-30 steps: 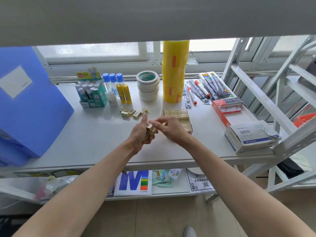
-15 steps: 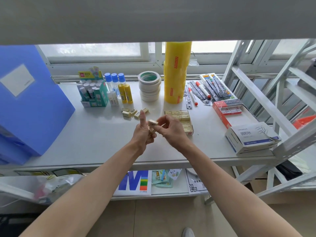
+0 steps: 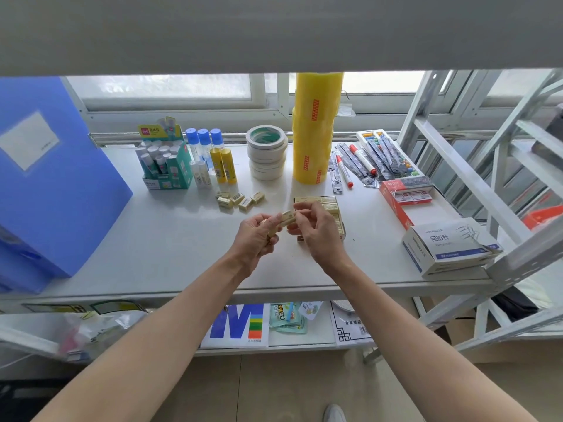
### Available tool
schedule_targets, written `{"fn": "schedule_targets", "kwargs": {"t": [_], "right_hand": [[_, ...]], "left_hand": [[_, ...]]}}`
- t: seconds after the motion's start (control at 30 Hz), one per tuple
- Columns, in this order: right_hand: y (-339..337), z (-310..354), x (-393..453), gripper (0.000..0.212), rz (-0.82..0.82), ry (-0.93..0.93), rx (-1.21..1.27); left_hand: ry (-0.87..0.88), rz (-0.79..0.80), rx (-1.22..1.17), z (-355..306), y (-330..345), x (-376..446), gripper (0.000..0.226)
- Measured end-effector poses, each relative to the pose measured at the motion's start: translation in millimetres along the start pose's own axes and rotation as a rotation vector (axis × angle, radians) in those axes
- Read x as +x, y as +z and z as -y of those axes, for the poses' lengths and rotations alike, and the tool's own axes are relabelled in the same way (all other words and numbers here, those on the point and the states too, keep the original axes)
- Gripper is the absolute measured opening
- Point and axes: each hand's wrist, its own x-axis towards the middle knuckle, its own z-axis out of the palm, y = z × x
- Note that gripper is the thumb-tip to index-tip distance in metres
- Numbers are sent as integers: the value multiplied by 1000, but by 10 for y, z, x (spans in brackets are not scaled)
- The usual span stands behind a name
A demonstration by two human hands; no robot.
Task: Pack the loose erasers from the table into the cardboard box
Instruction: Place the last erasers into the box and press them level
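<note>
Over the middle of the white table, my right hand (image 3: 316, 236) pinches one pale yellow eraser (image 3: 287, 217) by its end. My left hand (image 3: 254, 239) is curled around more erasers (image 3: 273, 230), its fingertips touching the pinched one. Just behind my right hand sits the cardboard box (image 3: 330, 208), its rows filled with erasers; my hand hides its near part. Several loose erasers (image 3: 239, 199) lie in a small cluster on the table, to the left of the box and beyond my left hand.
At the back stand a green glue-stick box (image 3: 166, 166), glue bottles (image 3: 213, 159), stacked tape rolls (image 3: 267, 153) and a tall yellow roll (image 3: 316, 129). Pens (image 3: 359, 166), a red box (image 3: 402, 196) and a paper-clip box (image 3: 447, 245) lie right. A blue folder (image 3: 45, 178) stands left.
My left index finger has folded down from pointing up. My right hand has drawn one eraser out of the left hand's bunch and a little to the right.
</note>
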Motion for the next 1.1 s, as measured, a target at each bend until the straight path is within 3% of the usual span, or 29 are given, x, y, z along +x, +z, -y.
{"fn": "schedule_targets", "kwargs": {"t": [0.33,0.47,0.57,0.67,0.9,1.1], "right_hand": [[-60,-11,1,15,-6,14,-2],[-90,-41,14,25,54,20,-11],[-130,-76,22,35,114,9,-92],[-235,-105,57,26,106,7,-210],[-455,-235,257,24,-104,-43,-477],[-374,-320,430,25,-31,7,-555]], "left_hand": [[-21,50,56,62,-2,40,24],[-16,21,73,68,8,82,24],[-16,5,92,79,17,120,19],[-36,3,173,109,51,150,17],[-24,-101,307,143,206,248,19],[19,-122,491,212,283,327,29]]}}
